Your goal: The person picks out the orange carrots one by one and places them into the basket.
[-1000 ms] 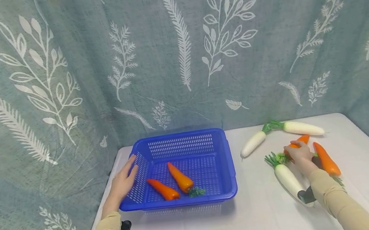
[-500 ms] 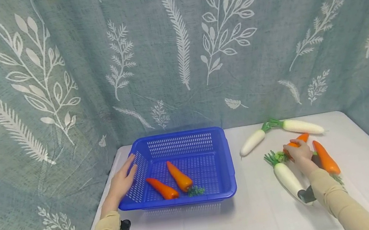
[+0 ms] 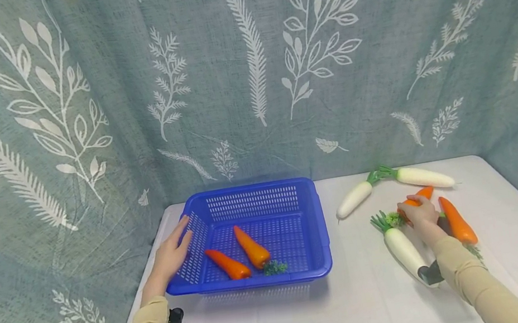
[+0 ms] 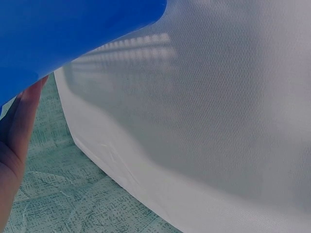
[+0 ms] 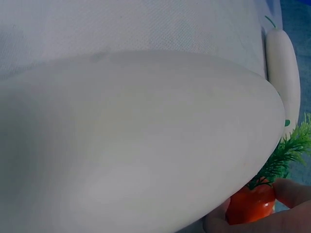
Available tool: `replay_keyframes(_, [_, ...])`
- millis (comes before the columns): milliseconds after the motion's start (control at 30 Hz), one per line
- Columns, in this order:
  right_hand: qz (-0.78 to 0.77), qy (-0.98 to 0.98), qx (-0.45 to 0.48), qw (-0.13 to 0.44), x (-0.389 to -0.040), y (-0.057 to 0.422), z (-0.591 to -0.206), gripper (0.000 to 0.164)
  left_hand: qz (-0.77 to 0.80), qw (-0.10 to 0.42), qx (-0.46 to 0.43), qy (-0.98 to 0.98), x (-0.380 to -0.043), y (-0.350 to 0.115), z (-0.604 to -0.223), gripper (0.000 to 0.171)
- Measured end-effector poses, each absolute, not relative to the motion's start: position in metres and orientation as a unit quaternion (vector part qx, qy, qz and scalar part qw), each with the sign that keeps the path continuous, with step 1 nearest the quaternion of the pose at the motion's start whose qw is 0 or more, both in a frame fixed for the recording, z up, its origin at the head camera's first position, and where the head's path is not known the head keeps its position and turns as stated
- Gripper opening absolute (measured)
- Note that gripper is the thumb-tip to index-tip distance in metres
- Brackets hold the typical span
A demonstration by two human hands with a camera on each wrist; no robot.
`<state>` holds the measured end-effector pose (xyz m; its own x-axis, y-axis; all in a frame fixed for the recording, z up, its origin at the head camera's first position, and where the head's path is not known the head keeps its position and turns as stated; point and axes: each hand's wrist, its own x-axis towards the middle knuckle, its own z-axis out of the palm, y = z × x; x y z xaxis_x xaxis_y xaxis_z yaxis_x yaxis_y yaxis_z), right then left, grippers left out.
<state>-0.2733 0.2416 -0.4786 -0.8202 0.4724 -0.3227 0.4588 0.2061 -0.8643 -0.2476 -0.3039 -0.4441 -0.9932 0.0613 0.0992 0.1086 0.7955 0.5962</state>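
My right hand [image 3: 422, 214] grips an orange carrot [image 3: 425, 192] on the right of the table, its tip showing beyond the fingers. In the right wrist view, thumb and fingers pinch the carrot's thick end [image 5: 250, 206] beside its green leaves. A white radish [image 3: 404, 251] lies just left of that wrist and fills much of the right wrist view. Another carrot [image 3: 458, 223] is to the right of the hand. My left hand [image 3: 169, 257], fingers straight, rests against the left side of a blue plastic basket [image 3: 324, 272]. Two carrots [image 3: 252, 247] lie inside the basket.
Two more white radishes lie near the back edge, one pointing left [image 3: 354, 200] and one pointing right [image 3: 426, 178], their leaves meeting. A white cloth covers the table [image 3: 315, 322]. A green leaf-patterned curtain [image 3: 225, 76] hangs behind and at both sides.
The head view has shifted very slightly. Both hands, the basket and the vegetables stay where they were.
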Motion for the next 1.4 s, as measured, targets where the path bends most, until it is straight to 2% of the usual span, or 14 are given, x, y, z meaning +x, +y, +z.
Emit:
replay_keyframes(1000, [0.567, -0.768, -0.298, 0.016, -0.2690, 0.2402, -0.4798, 0.055, -0.311, 0.035, -0.045, -0.949, -0.2462, -0.3050, -0.4421, 0.053])
replay_keyframes(1400, [0.679, -0.665, -0.310, -0.010, -0.2737, 0.2460, -0.4800, 0.061, -0.314, 0.041, -0.048, -0.947, -0.2444, -0.3035, -0.4413, 0.052])
